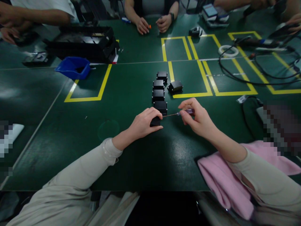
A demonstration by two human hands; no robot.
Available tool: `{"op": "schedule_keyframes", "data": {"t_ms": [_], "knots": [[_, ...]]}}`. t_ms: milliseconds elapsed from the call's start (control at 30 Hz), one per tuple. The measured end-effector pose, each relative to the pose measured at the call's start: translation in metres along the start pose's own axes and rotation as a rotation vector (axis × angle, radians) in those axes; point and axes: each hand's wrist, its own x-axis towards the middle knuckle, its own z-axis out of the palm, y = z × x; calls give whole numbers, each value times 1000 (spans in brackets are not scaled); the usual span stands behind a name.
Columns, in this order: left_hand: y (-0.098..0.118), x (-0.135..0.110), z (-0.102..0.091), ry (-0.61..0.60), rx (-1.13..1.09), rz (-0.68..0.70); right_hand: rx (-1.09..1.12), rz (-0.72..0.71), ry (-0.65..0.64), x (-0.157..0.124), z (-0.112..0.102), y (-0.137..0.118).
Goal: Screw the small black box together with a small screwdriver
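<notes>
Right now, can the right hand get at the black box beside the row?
Probably yes: the black box sits just beyond the right hand, nothing visible between them, though that hand's grip holds a screwdriver.

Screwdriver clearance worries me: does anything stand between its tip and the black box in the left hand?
Nothing separate shows between them; the left hand, gripping the black box, sits beside the tip of the screwdriver. Contact is unclear.

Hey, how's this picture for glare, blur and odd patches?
Head view, near side: pale glare on the green table, below the screwdriver; head view, left and right edges: coarse pixel blocks mask patches; head view, top left: a co-worker's forearm looks soft.
</notes>
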Motion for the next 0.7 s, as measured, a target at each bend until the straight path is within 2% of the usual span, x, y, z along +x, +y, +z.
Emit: {"op": "schedule_keyframes", "data": {"t_ms": [200, 400, 600, 700], "knots": [[0, 0, 0, -5, 2, -8, 10, 8, -44, 1, -1, 0], [0, 0, 0, -5, -5, -8, -2, 0, 2, 1, 0, 1], [0, 0, 0, -4, -8, -7, 21, 16, -46, 1, -1, 0], [-1, 0, 0, 0, -6, -3, 14, 19, -28, 1, -1, 0]]}}
